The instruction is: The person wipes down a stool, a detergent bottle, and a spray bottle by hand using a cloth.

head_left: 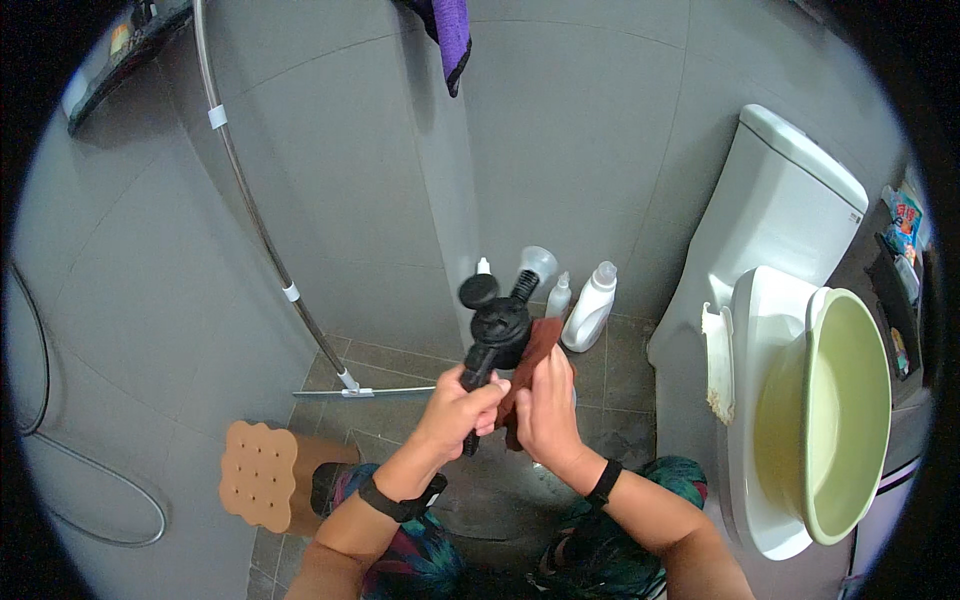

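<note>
My left hand (455, 412) is wrapped round the dark handle of a black device (502, 328) with a rounded body, a disc-shaped part and a short ribbed neck. Its exact kind I cannot make out. A reddish-brown cloth (540, 345) is in my right hand (550, 415), held against the right side of the device. Just beyond the ribbed neck shows a translucent cup-like piece (538, 262); whether it is joined on is unclear. A white bottle (592, 308) and a smaller pale bottle (559, 297) stand on the floor behind.
A long-handled floor squeegee (262, 225) leans at the left, near a tan stool (258, 476). To the right, a yellow-green basin (850, 420) rests on the white toilet (790, 190). A purple cloth (452, 40) hangs above; a hose (110, 540) curls far left.
</note>
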